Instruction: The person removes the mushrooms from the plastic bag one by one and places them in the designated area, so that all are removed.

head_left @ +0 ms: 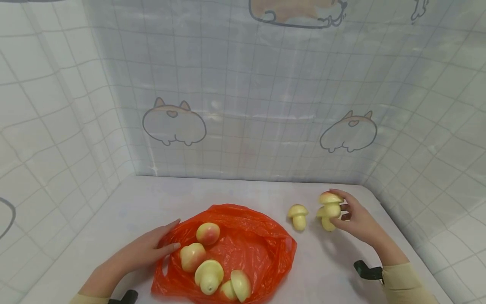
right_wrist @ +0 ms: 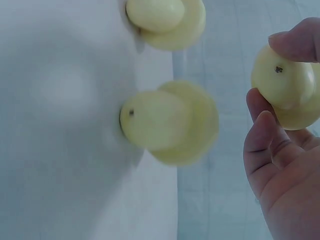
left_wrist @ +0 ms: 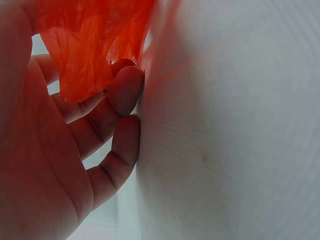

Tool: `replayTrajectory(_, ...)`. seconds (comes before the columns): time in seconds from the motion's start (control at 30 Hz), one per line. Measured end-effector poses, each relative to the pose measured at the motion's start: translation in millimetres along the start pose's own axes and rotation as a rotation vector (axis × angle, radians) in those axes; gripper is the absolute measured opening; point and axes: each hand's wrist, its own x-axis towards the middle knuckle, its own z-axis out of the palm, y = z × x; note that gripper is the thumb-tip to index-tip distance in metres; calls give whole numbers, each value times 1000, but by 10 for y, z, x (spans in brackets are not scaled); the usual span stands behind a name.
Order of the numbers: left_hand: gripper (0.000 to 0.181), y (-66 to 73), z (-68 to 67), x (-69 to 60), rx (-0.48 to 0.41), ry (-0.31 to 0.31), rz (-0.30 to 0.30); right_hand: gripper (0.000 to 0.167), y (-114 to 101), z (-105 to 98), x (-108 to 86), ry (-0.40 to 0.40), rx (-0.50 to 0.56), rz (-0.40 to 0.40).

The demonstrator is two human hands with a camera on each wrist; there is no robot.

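An open red plastic bag (head_left: 250, 249) lies on the table with several mushroom-shaped pieces in it, one (head_left: 209, 274) with its stem up. My left hand (head_left: 146, 249) lies at the bag's left edge, fingers loosely bent against the red plastic (left_wrist: 82, 60); whether it grips the plastic I cannot tell. Over the table at the right, my right hand (head_left: 358, 217) pinches a mushroom piece (head_left: 332, 207) by its stem; in the right wrist view the thumb and fingers (right_wrist: 265, 125) hold that piece (right_wrist: 282, 82). Behind it stands another mushroom piece (right_wrist: 160, 122).
To the left of the right hand, one more mushroom piece (head_left: 298, 216) stands on the white table (head_left: 171, 194), right of the bag. Gridded sheeting (head_left: 243, 139) with cartoon drawings rises behind the table and on both sides.
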Motion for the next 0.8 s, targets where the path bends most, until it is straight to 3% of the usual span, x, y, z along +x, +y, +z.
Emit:
replayTrajectory(0.27,83,-5,4,-2,1,0,7,81,132,-170,-108,7,7,100)
replayTrajectory(0.8,84,19,-5,-3,5,-7,-9,80,478,-418,-278,27,-25,118)
